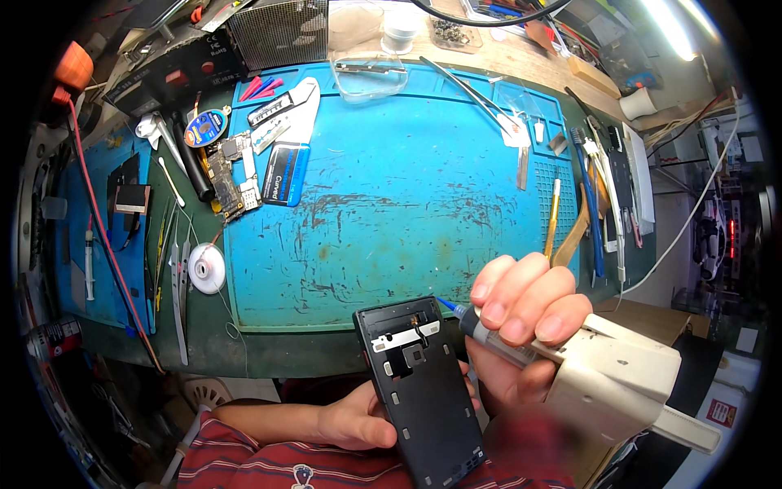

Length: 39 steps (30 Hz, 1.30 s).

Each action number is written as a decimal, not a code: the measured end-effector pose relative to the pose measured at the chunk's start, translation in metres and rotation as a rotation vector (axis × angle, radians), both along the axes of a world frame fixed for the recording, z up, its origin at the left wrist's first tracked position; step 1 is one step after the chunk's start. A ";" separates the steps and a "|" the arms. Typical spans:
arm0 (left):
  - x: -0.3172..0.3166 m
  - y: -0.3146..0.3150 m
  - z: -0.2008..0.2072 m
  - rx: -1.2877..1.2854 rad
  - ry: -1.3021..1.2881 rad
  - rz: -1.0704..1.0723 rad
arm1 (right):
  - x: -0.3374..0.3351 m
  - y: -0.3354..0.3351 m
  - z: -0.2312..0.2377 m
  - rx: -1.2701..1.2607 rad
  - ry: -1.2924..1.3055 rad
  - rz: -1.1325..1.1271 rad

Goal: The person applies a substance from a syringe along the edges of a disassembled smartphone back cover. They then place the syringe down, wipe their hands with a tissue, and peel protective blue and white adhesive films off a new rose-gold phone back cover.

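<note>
My left hand [360,417] is closed around the lower left side of a black phone frame [428,399], tilted over my lap at the mat's front edge. A silver strip and a square camera opening show near its top end. In my right hand [525,314] is a cream dispenser gun [623,375] fitted with a clear glue syringe [498,344], my fingers wrapped round the barrel. The syringe's blue needle tip [445,304] points at the phone frame's top right corner; whether it touches, I cannot tell.
A scratched blue silicone mat [383,244] covers the bench. Along its left lie a circuit board [232,175], a blue blade packet [286,174], a white spool [207,268] and tweezers [180,301]. At the right are a yellow pen-like tool [554,216] and a blue-handled brush [588,187].
</note>
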<state>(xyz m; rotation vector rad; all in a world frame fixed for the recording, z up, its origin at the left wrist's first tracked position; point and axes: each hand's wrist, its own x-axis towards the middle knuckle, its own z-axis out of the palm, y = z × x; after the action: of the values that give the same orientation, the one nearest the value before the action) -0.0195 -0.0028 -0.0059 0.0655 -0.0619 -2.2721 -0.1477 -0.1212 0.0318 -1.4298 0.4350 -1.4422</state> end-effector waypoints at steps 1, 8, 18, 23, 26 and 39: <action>0.000 0.000 -0.001 -0.013 0.003 0.006 | 0.000 0.000 -0.001 0.001 -0.002 0.006; -0.005 0.002 -0.007 -0.027 0.023 0.022 | -0.001 -0.002 0.000 0.012 0.012 0.018; 0.002 0.003 0.000 0.004 -0.022 0.008 | -0.001 -0.002 0.000 0.019 0.012 0.043; 0.000 0.005 -0.004 -0.042 -0.075 0.012 | -0.003 0.000 0.002 0.016 0.012 0.021; 0.004 0.005 -0.005 -0.055 -0.125 -0.016 | -0.004 0.000 0.000 -0.006 0.026 0.034; 0.003 0.007 -0.004 -0.031 -0.139 -0.033 | -0.004 0.001 -0.005 -0.038 -0.019 0.013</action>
<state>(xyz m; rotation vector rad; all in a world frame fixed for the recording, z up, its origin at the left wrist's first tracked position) -0.0168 0.0043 -0.0101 0.2077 -0.1732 -2.2959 -0.1520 -0.1200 0.0271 -1.4456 0.3878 -1.4591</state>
